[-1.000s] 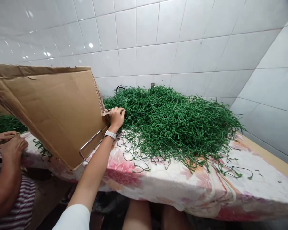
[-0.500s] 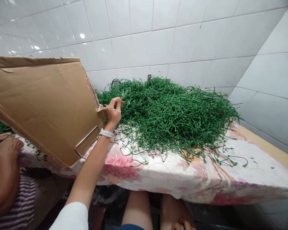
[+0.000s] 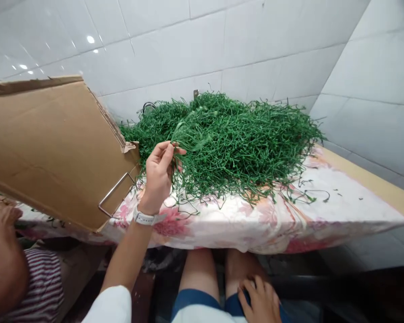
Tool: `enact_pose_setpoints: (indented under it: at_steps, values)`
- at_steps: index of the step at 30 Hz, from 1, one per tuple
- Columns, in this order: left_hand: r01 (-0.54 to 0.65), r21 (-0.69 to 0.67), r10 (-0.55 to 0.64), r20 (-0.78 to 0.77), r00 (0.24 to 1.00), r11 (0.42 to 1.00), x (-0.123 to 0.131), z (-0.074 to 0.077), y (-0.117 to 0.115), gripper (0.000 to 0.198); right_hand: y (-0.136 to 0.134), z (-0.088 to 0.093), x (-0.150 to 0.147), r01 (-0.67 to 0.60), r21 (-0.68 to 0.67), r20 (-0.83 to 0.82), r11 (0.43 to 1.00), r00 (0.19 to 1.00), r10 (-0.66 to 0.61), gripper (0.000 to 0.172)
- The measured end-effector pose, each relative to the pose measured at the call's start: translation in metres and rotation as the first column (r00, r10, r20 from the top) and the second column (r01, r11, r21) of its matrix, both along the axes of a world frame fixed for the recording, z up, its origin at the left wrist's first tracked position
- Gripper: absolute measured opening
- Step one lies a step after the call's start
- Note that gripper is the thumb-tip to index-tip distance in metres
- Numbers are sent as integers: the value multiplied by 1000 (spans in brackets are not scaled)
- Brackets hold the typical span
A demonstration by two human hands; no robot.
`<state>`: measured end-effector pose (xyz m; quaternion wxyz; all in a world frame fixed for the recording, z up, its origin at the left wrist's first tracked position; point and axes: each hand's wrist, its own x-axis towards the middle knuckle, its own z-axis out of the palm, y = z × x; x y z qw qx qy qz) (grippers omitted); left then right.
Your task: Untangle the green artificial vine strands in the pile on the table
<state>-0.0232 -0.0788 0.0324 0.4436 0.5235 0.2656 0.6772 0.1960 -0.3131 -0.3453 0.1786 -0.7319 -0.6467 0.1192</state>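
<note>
My left hand (image 3: 159, 172), with a white watch on the wrist, is closed with thumb and fingers pinching a small bunch of thin green strands (image 3: 191, 134). The bunch fans out, slightly blurred, over a big heap of similar green strands (image 3: 252, 139), many with small knobs or knots. The heap lies on a table with a flowered cloth (image 3: 218, 224). My right hand (image 3: 261, 298) rests on my thigh in my lap, fingers apart, holding nothing.
A large cardboard sheet or box side (image 3: 50, 148) leans at the left, with a bent metal wire stand (image 3: 116, 193) at its lower corner. Beyond it are a co-worker's hands (image 3: 2, 215). A tiled wall (image 3: 175, 54) rises behind the heap. Loose strands lie along its front.
My left hand has come back nearer to me from the heap's left end, now with a bunch of strands showing. The view has tilted down, and more of my right hand shows.
</note>
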Motion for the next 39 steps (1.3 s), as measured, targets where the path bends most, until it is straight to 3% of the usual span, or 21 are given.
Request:
enact_pose_setpoints:
  at_steps: [3, 5, 7, 9, 11, 12, 13, 16, 19, 22, 25, 27, 29, 39]
  values:
    - [-62, -110, 59, -27, 998, 992, 21, -36, -45, 34, 8, 27, 3, 9, -87, -236, 996, 971, -29, 38]
    - [-132, -120, 124, -69, 990, 984, 34, -67, -78, 27, 16, 54, 4, -44, -129, -533, 991, 845, -32, 45]
    - [-222, -156, 191, -193, 963, 962, 47, -98, -113, 20, 23, 87, 3, -106, -115, -813, 988, 581, -33, 48]
    - [-213, -202, 150, -287, 946, 956, 60, -123, -147, 14, 29, 123, -2, -70, -30, -966, 997, 257, -11, 50]
    - [-157, -226, 74, -336, 939, 961, 69, -142, -174, 12, 33, 156, -8, -27, 21, -998, 999, -63, 19, 54]
    - [-131, -218, 43, -369, 929, 967, 72, -150, -184, 13, 36, 169, -11, 15, 11, -985, 1000, -172, 13, 54]
    - [-111, -200, 20, -412, 911, 973, 73, -156, -192, 15, 38, 180, -14, 10, -27, -972, 1000, -232, -24, 55]
    - [-89, -119, 7, -556, 831, 989, 69, -172, -206, 15, 41, 198, -22, -34, -113, -945, 993, -305, -118, 55]
    - [-152, -93, 70, -583, 810, 984, 59, -183, -209, 10, 39, 199, -26, -71, -158, -926, 985, -335, -172, 49]
    - [-211, -311, 87, -369, 925, 927, 50, -189, -204, 25, 34, 195, -29, -126, -170, -919, 977, -338, -204, 47]
    - [49, -655, -42, 26, 999, 754, 49, -186, -192, 50, 28, 191, -29, -187, -174, -913, 967, -337, -229, 49]
    - [153, -701, -83, 133, 988, 697, 50, -180, -185, 52, 24, 189, -29, -211, -174, -914, 962, -330, -237, 49]
    - [141, -676, -68, 133, 989, 723, 52, -173, -179, 48, 19, 187, -27, -212, -171, -919, 962, -319, -233, 48]
    - [-167, -507, 186, -13, 982, 846, 36, -131, -165, 39, 15, 180, -25, -182, -103, -926, 978, -340, -161, 48]
